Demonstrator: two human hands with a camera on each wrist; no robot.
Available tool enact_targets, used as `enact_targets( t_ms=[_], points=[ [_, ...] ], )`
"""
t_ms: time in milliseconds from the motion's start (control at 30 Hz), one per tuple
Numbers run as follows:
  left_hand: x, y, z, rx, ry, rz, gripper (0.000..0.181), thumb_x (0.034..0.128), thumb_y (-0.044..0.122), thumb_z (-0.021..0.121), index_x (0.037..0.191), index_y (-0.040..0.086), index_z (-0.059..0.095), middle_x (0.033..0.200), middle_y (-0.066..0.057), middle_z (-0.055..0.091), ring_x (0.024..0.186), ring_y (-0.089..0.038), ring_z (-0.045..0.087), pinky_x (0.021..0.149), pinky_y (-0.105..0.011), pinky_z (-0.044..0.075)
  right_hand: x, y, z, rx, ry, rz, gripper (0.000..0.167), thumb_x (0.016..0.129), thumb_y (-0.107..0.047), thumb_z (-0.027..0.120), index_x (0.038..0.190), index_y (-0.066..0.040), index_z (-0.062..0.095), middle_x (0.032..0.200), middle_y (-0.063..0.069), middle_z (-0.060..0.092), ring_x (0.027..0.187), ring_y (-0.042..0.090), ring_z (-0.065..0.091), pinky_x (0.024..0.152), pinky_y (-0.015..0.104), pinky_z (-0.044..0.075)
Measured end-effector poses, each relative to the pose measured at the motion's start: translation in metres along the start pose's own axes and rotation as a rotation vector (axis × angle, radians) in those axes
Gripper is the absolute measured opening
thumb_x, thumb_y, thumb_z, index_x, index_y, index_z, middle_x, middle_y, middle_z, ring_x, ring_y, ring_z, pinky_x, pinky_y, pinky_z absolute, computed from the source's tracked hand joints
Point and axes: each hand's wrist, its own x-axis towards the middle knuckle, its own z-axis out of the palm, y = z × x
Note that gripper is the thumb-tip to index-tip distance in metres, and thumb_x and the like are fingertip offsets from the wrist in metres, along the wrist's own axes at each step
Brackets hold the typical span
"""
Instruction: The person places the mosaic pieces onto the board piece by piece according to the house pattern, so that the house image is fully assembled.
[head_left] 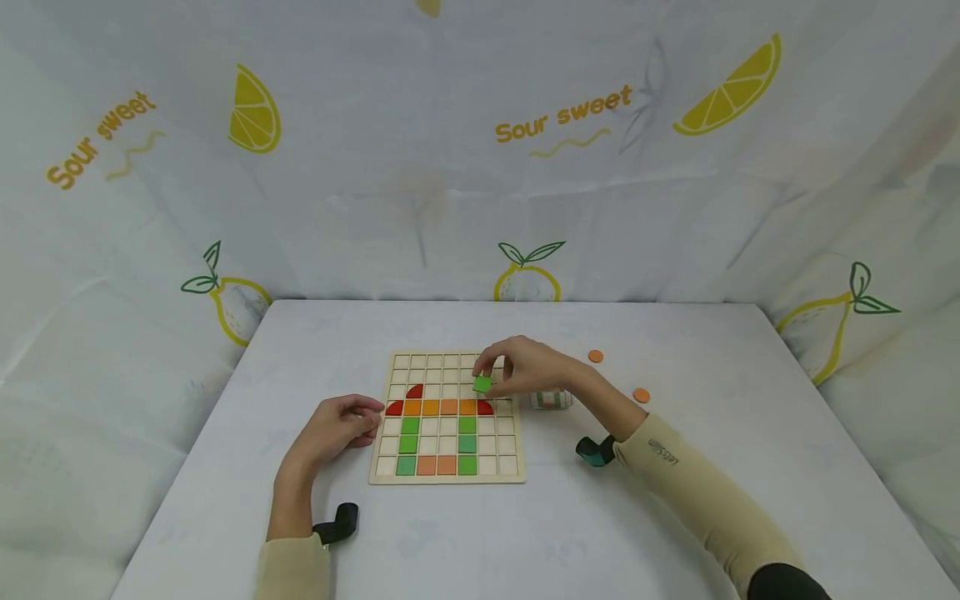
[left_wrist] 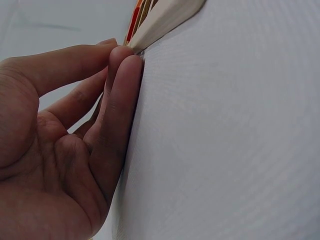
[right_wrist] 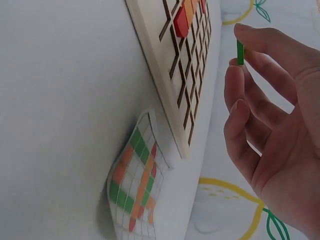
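My right hand (head_left: 528,367) pinches a green square tile (head_left: 482,384) between thumb and fingertips, above the right part of a wooden grid board (head_left: 447,481). Edge-on in the right wrist view, the green tile (right_wrist: 240,53) is held clear of the board (right_wrist: 165,107). My left hand (head_left: 339,429) lies beside the board's left edge. Its thumb and fingertips come together against the board's rim in the left wrist view, without visibly wrapping round it. Seated in the grid are a row of orange tiles (head_left: 448,407), red quarter-round pieces (head_left: 415,392) and green tiles (head_left: 408,425).
A curled pattern card (head_left: 551,400) with a coloured grid lies just right of the board, partly behind the right forearm. Two orange discs (head_left: 596,356) (head_left: 641,396) are farther right on the white table (head_left: 570,533). A printed cloth hangs behind the table.
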Motion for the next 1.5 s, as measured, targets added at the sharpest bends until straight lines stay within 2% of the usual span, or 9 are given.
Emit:
enact_targets(
  t_ms=[233, 433, 600, 800, 1067, 1267, 1500],
  points=[
    [0.000, 0.001, 0.001, -0.008, 0.001, -0.009, 0.025, 0.0973, 0.014, 0.067, 0.121, 0.008, 0.069, 0.101, -0.009, 0.070, 0.084, -0.018, 0.065, 0.075, -0.026, 0.061, 0.036, -0.002, 0.017, 0.064, -0.023, -0.050, 0.026, 0.087, -0.018, 0.081, 0.112, -0.019, 0.073, 0.102, 0.000, 0.068, 0.076, 0.020, 0.061, 0.070, 0.024, 0.053],
    [-0.001, 0.001, 0.001, -0.002, 0.006, -0.012, 0.025, 0.0973, 0.014, 0.067, 0.121, 0.007, 0.069, 0.102, -0.010, 0.070, 0.084, -0.018, 0.065, 0.076, -0.026, 0.062, 0.056, -0.009, 0.023, 0.034, -0.041, -0.070, 0.026, 0.087, -0.015, 0.081, 0.112, -0.015, 0.074, 0.100, 0.002, 0.068, 0.093, 0.023, 0.059, 0.073, 0.024, 0.051],
    [-0.001, 0.001, 0.001, 0.000, 0.002, -0.008, 0.025, 0.0972, 0.014, 0.067, 0.121, 0.007, 0.069, 0.101, -0.009, 0.070, 0.084, -0.018, 0.065, 0.076, -0.026, 0.062, 0.066, -0.012, 0.029, -0.009, -0.051, -0.043, 0.026, 0.088, -0.016, 0.079, 0.114, -0.015, 0.075, 0.102, 0.002, 0.070, 0.098, 0.019, 0.058, 0.079, 0.024, 0.048],
    [0.000, 0.000, 0.000, -0.017, -0.010, 0.001, 0.025, 0.0965, 0.013, 0.067, 0.120, 0.006, 0.069, 0.099, -0.009, 0.068, 0.083, -0.018, 0.065, 0.074, -0.025, 0.061, 0.073, -0.013, 0.037, -0.006, -0.048, -0.025, 0.025, 0.089, -0.018, 0.078, 0.114, -0.016, 0.076, 0.103, 0.005, 0.071, 0.096, 0.018, 0.058, 0.081, 0.026, 0.048],
    [0.000, 0.000, -0.001, -0.017, -0.015, -0.003, 0.026, 0.0974, 0.014, 0.066, 0.122, 0.006, 0.068, 0.100, -0.009, 0.067, 0.083, -0.017, 0.065, 0.074, -0.025, 0.061, 0.076, -0.013, 0.043, 0.003, -0.043, -0.006, 0.024, 0.091, -0.018, 0.076, 0.114, -0.019, 0.076, 0.102, 0.002, 0.069, 0.090, 0.016, 0.056, 0.077, 0.026, 0.049],
    [0.002, 0.001, -0.001, -0.018, -0.009, 0.001, 0.025, 0.0976, 0.014, 0.066, 0.121, 0.007, 0.068, 0.099, -0.008, 0.067, 0.083, -0.017, 0.065, 0.074, -0.025, 0.061, 0.073, -0.015, 0.042, -0.005, -0.063, -0.003, 0.024, 0.092, -0.015, 0.074, 0.115, -0.019, 0.076, 0.102, 0.000, 0.069, 0.089, 0.017, 0.056, 0.073, 0.025, 0.047],
    [0.001, 0.001, 0.000, -0.018, -0.013, 0.001, 0.025, 0.0975, 0.014, 0.066, 0.122, 0.006, 0.068, 0.100, -0.009, 0.066, 0.083, -0.017, 0.065, 0.074, -0.025, 0.061, 0.067, -0.011, 0.031, 0.031, -0.058, -0.041, 0.026, 0.093, -0.010, 0.072, 0.118, -0.012, 0.075, 0.108, 0.005, 0.072, 0.093, 0.021, 0.060, 0.076, 0.023, 0.050]
  ],
)
